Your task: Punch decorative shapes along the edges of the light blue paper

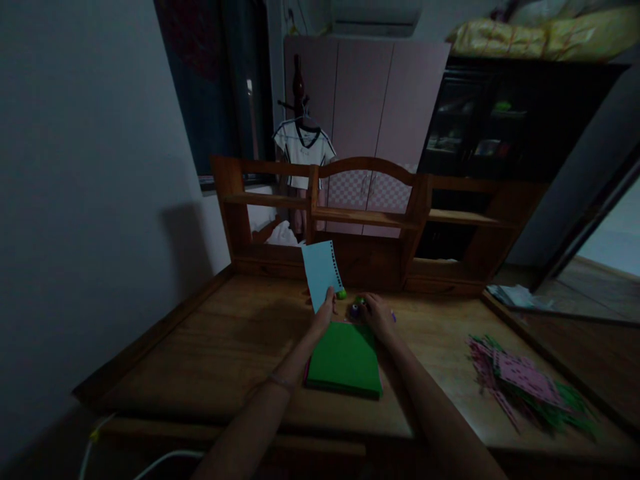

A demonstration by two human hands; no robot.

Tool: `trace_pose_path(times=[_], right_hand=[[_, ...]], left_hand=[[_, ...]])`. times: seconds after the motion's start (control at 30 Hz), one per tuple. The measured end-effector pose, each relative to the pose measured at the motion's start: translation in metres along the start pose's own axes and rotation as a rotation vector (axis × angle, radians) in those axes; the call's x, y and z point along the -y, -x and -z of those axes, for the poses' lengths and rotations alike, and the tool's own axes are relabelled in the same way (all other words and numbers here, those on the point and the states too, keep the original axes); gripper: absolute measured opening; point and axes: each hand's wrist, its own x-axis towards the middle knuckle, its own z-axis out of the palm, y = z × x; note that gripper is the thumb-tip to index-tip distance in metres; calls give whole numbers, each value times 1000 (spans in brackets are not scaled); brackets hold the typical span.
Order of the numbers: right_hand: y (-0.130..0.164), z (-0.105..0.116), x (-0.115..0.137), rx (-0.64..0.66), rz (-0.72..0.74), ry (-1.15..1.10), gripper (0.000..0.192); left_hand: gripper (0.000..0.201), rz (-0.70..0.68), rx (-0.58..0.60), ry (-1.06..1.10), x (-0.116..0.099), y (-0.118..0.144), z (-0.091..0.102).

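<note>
My left hand (pixel 328 308) is closed on the lower right corner of a pale sheet of loose-leaf paper (pixel 319 268), holding it tilted up above the table. A row of punched holes runs along the sheet's right edge. My right hand (pixel 377 312) has its fingers curled down at the far right corner of a thick green stack (pixel 344 360); what they grip is hidden. Just left of those fingers is a small dark purple item (pixel 355 311). A small bright green item (pixel 341 294) shows behind my left hand. The green stack lies flat between my forearms, with some pink along its edge.
A wooden table (pixel 210 353) carries a shelf unit (pixel 367 215) along its back. Pink and green cut pieces (pixel 530 380) lie heaped at the right. A white cable (pixel 167 456) runs by the front left edge. The room is dim.
</note>
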Motion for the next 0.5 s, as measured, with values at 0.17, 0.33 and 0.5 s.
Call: trace_pose_path(times=[0.17, 0.33, 0.5], right_hand=[[0, -1, 3, -7, -7, 58, 24], [-2, 5, 11, -43, 31, 48, 24], [-3, 16, 18, 31, 129, 34, 37]], left_hand=[[58, -33, 18, -6, -2, 3, 1], [59, -43, -11, -28, 5, -1, 2], [56, -59, 4, -101, 7, -2, 3]])
